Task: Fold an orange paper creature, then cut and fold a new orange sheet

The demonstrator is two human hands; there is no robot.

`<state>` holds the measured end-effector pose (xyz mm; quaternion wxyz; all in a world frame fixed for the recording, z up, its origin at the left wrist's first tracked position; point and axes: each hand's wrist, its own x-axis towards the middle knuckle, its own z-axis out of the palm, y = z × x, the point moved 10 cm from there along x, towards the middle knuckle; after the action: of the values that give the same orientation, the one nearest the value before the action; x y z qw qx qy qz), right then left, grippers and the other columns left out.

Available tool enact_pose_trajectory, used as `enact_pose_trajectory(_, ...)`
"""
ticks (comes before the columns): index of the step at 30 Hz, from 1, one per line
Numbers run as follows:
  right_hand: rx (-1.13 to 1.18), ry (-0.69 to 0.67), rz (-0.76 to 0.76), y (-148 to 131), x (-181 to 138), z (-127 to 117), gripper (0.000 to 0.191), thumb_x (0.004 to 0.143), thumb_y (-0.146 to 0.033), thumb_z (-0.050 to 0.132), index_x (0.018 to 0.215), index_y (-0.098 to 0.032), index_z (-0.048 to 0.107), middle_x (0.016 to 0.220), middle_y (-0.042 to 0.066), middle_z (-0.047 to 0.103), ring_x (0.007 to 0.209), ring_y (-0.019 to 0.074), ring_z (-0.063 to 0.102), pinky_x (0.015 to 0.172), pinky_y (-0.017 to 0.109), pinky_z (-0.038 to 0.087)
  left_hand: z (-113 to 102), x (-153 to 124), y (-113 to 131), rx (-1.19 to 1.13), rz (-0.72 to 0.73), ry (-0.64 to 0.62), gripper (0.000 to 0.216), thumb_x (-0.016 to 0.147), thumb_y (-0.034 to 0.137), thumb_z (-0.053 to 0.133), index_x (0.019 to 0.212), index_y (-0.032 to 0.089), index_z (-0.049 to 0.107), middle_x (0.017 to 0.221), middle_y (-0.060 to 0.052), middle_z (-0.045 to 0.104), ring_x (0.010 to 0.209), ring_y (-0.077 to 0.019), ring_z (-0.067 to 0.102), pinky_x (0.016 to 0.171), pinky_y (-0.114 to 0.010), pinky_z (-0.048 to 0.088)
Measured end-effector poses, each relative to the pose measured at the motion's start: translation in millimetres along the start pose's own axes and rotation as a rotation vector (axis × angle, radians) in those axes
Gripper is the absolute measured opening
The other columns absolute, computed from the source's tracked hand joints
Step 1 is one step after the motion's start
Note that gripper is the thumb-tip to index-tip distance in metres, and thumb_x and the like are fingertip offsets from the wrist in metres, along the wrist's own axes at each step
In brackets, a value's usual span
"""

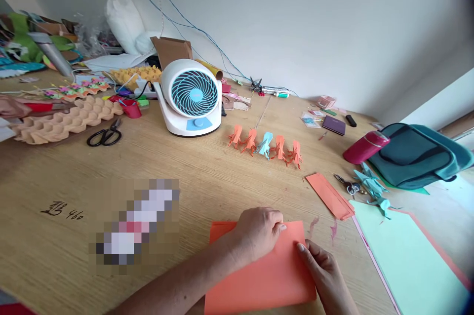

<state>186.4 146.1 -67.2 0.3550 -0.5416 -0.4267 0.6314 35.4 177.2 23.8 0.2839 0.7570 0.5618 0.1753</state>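
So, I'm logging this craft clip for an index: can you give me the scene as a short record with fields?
surface: wooden table
left hand: curled, resting on the far edge of the orange paper
right hand: fingertips on the same sheet, right side
behind: row of folded paper figures, desk fan, black scissors
to the right: mint green sheet, teal bag, pink bottle
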Motion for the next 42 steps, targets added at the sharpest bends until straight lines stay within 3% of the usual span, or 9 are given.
enact_pose_trajectory(8, -0.081, 0.03, -0.025, -7, -1, -1, 0.043, 0.072, -0.056, 0.073, 0.064, -0.016, 0.062, 0.064, 0.001, 0.059, 0.056, 0.0111, 0.043, 0.051, 0.021, 0.03, -13, 3, -9, 0.028, -0.032, 0.061, 0.025, 0.092, 0.029, 0.048, 0.069, 0.019, 0.051, 0.075, -0.001, 0.067, 0.067, -0.0158, 0.06, 0.055, -0.026, 0.028)
enact_pose_trajectory(18, -0.161, 0.025, -0.09, -22, -2, 15, 0.039, 0.073, -0.057, 0.071, 0.067, -0.018, 0.066, 0.067, 0.003, 0.062, 0.063, 0.0175, 0.051, 0.06, 0.028, 0.042, -24, 5, -19, 0.024, -0.06, 0.101, 0.024, 0.092, 0.029, 0.047, 0.071, 0.02, 0.054, 0.075, -0.001, 0.068, 0.067, -0.0157, 0.059, 0.053, -0.026, 0.027)
enact_pose_trajectory(25, -0.166, -0.044, -0.096, -19, 3, 17, 0.038, 0.075, -0.056, 0.07, 0.084, -0.019, 0.071, 0.079, 0.005, 0.069, 0.075, 0.0224, 0.059, 0.067, 0.03, 0.047, -29, 6, -22, 0.007, -0.09, 0.101, 0.028, 0.093, 0.029, 0.047, 0.067, 0.019, 0.05, 0.07, -0.001, 0.065, 0.065, -0.0149, 0.058, 0.052, -0.026, 0.024)
enact_pose_trajectory(29, -0.199, -0.106, -0.087, -13, 7, 17, 0.035, 0.076, -0.054, 0.07, 0.076, -0.019, 0.067, 0.076, 0.004, 0.065, 0.073, 0.0204, 0.056, 0.066, 0.028, 0.045, -32, 6, -24, 0.002, -0.093, 0.11, 0.026, 0.092, 0.029, 0.047, 0.069, 0.019, 0.053, 0.071, -0.001, 0.065, 0.067, -0.0151, 0.058, 0.053, -0.026, 0.025)
enact_pose_trajectory(37, -0.182, -0.025, -0.107, -16, 4, 16, 0.039, 0.075, -0.055, 0.069, 0.065, -0.02, 0.057, 0.065, 0.001, 0.056, 0.068, 0.0174, 0.05, 0.061, 0.026, 0.038, -37, 7, -33, 0.004, -0.122, 0.108, 0.025, 0.092, 0.029, 0.046, 0.072, 0.02, 0.058, 0.072, -0.001, 0.066, 0.067, -0.0155, 0.058, 0.055, -0.025, 0.029)
enact_pose_trajectory(42, -0.205, -0.005, -0.123, -19, 4, 16, 0.041, 0.074, -0.059, 0.069, 0.068, -0.019, 0.062, 0.067, 0.001, 0.057, 0.065, 0.0161, 0.046, 0.059, 0.025, 0.037, -41, 8, -36, 0.007, -0.124, 0.118, 0.026, 0.093, 0.029, 0.045, 0.073, 0.02, 0.059, 0.072, -0.002, 0.065, 0.066, -0.0156, 0.057, 0.055, -0.025, 0.029)
